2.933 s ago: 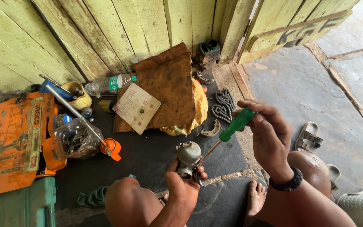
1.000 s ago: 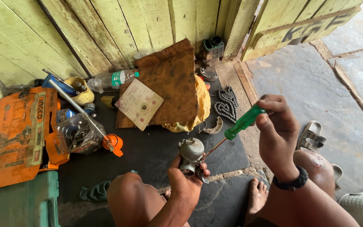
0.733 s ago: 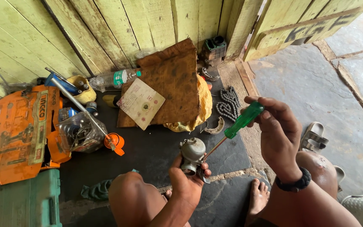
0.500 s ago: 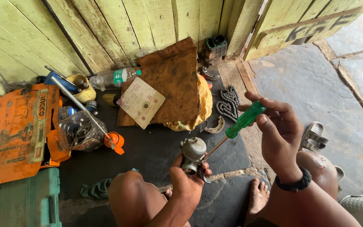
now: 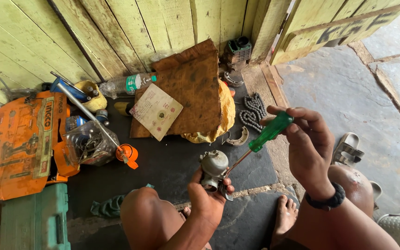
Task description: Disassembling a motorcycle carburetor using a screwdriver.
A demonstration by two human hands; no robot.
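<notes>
My left hand [image 5: 208, 199] grips a small grey metal carburetor [image 5: 214, 166] from below, between my knees. My right hand [image 5: 307, 148] holds a screwdriver with a green handle [image 5: 270, 132]. Its thin shaft slants down to the left, and the tip meets the side of the carburetor. A black band circles my right wrist. Both hands are over a dark stone floor.
A yellow-green plank wall runs across the back. Against it lie a brown board [image 5: 195, 90], a pale card [image 5: 156, 110], a yellow cloth, a plastic bottle [image 5: 127, 84], a chain [image 5: 253, 110] and a small engine part. Left: orange carton [image 5: 21, 143], green case [image 5: 33, 222], orange funnel [image 5: 127, 153]. Sandal [image 5: 346, 148] right.
My right hand has turned the green handle and shifted its grip slightly; the screwdriver tip stays at the carburetor. My left hand holds the carburetor in the same place.
</notes>
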